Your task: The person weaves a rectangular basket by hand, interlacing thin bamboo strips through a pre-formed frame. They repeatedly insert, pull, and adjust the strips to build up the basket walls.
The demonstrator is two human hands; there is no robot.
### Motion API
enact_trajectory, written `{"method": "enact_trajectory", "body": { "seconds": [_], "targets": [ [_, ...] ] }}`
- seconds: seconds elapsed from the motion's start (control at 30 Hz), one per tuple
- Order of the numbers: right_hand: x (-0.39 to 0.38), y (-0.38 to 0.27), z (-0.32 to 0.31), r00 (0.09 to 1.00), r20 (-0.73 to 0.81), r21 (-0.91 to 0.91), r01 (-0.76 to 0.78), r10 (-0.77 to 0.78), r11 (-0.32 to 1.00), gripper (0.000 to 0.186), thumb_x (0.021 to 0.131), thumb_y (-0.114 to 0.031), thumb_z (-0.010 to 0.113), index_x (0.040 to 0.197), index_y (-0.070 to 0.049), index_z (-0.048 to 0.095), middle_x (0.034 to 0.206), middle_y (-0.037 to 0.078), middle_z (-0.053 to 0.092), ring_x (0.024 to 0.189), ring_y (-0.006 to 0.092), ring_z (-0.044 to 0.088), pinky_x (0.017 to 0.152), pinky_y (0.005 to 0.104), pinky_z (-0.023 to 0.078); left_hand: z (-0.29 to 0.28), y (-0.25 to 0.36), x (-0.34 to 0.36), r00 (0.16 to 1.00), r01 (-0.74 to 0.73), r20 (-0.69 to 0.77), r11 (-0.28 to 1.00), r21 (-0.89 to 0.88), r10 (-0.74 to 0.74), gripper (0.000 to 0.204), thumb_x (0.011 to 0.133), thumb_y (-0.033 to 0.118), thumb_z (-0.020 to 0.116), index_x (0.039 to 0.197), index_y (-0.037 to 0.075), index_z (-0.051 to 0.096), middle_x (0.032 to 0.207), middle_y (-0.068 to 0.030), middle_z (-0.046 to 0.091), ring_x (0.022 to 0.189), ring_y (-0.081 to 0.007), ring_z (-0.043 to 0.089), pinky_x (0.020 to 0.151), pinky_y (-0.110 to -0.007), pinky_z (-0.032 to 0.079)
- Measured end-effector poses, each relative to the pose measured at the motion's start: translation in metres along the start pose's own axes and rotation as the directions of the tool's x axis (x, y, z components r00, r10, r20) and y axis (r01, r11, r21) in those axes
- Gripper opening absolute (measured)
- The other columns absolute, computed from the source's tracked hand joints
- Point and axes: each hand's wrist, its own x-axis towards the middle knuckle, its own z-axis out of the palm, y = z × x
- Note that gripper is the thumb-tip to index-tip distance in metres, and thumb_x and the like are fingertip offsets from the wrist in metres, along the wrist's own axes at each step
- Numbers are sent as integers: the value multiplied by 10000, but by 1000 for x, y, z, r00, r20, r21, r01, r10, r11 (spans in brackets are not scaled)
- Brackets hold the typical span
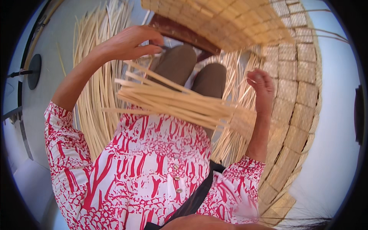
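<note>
My left hand [147,42] is at upper middle, open with thumb and fingers apart and slightly bent, above the loose ends of a bundle of flat pale strips [168,96] lying across my lap. My right hand [260,82] is raised at the right, just above the bundle's right end, its slightly blurred fingers curled; what they hold, if anything, I cannot make out. My knees [172,65] in brown trousers show beyond the bundle.
Long loose strips [92,115] lie to my left and more [230,149] to my right. A woven panel [214,19] spans the top above a dark red wooden piece [180,32]. Woven matting [291,115] runs down the right. A round black base [34,71] stands far left.
</note>
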Motion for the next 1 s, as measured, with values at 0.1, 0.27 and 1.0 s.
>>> {"method": "enact_trajectory", "body": {
  "seconds": [0.1,0.27,1.0],
  "targets": [
    [-39,41,6,978,201,-349,120,-51,929,194,969,-165,601,1044,2,666,945,49,688,922,123,636,871,261,471,27,-10,-23,976,94,207,988,-121,-68,256,923,234,623,1033,5,652,912,-161,675,862,-334,643,756,-438,496],
    [-44,26,-9,914,348,-486,-13,207,874,221,972,-221,604,1022,-13,659,896,8,658,877,84,587,815,249,469,15,8,-7,897,304,383,937,-174,-220,201,890,167,639,936,-28,629,763,-151,620,665,-277,583,632,-385,470],
    [-43,11,-7,914,391,-561,140,112,816,158,928,-139,629,904,14,598,687,86,559,637,148,483,601,300,411,11,12,3,878,377,400,895,-238,-264,187,932,144,636,985,-35,642,770,-123,632,658,-184,547,622,-329,463]
  ]
}}
